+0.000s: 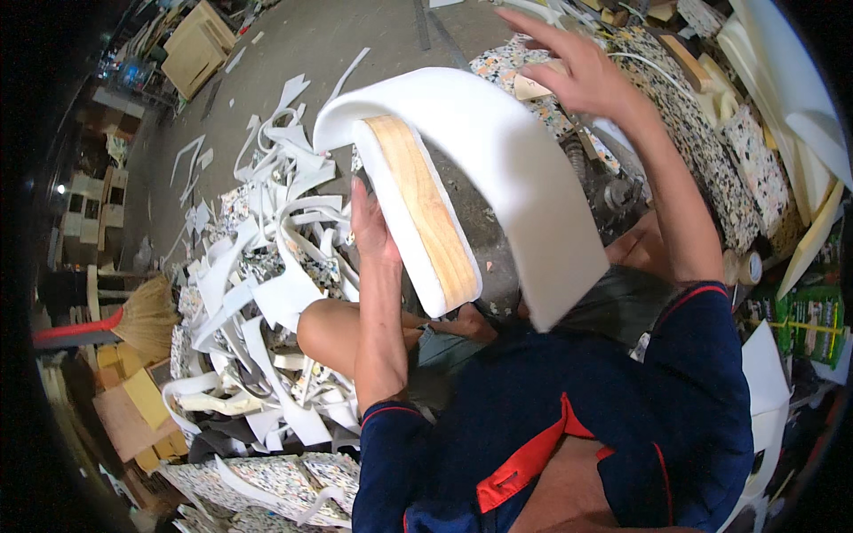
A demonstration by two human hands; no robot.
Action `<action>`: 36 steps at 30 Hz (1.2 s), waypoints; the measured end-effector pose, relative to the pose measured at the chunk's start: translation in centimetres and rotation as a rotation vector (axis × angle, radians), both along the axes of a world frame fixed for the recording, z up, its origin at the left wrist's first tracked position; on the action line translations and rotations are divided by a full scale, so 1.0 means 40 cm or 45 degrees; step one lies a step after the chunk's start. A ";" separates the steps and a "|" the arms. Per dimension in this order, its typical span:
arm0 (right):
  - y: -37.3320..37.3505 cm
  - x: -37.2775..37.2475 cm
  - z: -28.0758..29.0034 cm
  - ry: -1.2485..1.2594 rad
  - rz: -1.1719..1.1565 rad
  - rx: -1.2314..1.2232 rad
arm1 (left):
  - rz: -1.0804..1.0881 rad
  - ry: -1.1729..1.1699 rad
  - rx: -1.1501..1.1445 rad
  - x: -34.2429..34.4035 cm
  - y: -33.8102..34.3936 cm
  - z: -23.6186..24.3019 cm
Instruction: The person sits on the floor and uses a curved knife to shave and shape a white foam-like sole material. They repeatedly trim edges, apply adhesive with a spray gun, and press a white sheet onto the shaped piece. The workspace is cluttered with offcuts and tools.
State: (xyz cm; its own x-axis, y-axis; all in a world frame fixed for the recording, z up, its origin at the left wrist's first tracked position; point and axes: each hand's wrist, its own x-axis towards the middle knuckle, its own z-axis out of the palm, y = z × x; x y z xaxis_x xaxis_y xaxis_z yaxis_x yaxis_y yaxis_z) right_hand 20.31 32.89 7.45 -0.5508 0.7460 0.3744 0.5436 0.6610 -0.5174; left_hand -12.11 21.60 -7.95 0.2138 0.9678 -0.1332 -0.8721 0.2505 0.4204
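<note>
From overhead, the left hand (371, 233) grips a foam-padded wooden board (425, 213) at its edge, held above the knees. The right hand (577, 71), fingers spread, presses the white foam sheet (515, 160) draped over it. Green packages (813, 329) sit far right.

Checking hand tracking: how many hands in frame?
2. Left hand grips the foam-wrapped wooden board at centre; right hand is raised at upper right, over the foam sheet. No other hands show.

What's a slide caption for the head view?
Left hand steadies a foam-wrapped wooden board while right hand lifts the white foam sheet above scattered foam offcuts.
</note>
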 end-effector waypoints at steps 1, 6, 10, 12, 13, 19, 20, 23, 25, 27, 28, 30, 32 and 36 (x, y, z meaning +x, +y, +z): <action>-0.007 0.020 -0.057 -0.087 -0.060 0.096 | 0.007 -0.049 -0.083 0.004 -0.002 0.008; -0.056 0.000 -0.244 0.121 0.011 0.233 | 0.029 -0.026 -0.220 0.029 0.001 -0.007; -0.043 -0.077 -0.162 0.263 0.078 0.517 | 0.039 0.142 -0.357 0.077 -0.010 0.032; -0.008 -0.088 -0.151 0.143 0.172 0.670 | 0.077 0.150 -0.356 0.088 -0.002 0.028; -0.016 -0.099 -0.119 0.167 0.239 0.648 | 0.069 0.113 -0.337 0.078 0.004 0.025; 0.071 -0.136 -0.003 0.403 0.324 0.042 | 0.152 0.292 -0.202 0.054 0.024 0.006; 0.090 -0.150 0.034 0.518 0.390 -0.093 | 0.206 0.407 -0.209 0.060 0.020 -0.012; 0.284 -0.152 0.038 0.423 0.405 0.018 | -0.382 -0.042 0.180 0.053 0.017 0.020; 0.419 -0.090 -0.004 0.423 0.521 -0.008 | -0.276 0.039 -0.013 0.119 0.030 0.017; 0.337 -0.207 0.072 0.499 0.583 -0.220 | -0.077 0.211 -0.162 0.088 -0.027 0.029; 0.275 -0.201 0.147 0.506 0.531 -0.286 | -0.144 0.093 -0.096 0.103 -0.010 0.018; 0.229 -0.214 0.200 0.533 0.515 -0.373 | -0.158 0.033 -0.077 0.096 -0.012 0.007; 0.226 -0.231 0.222 0.503 0.539 -0.394 | -0.116 0.115 -0.137 0.082 -0.014 0.007; 0.184 -0.250 0.249 0.501 0.504 -0.446 | -0.151 0.076 0.010 0.073 -0.011 -0.024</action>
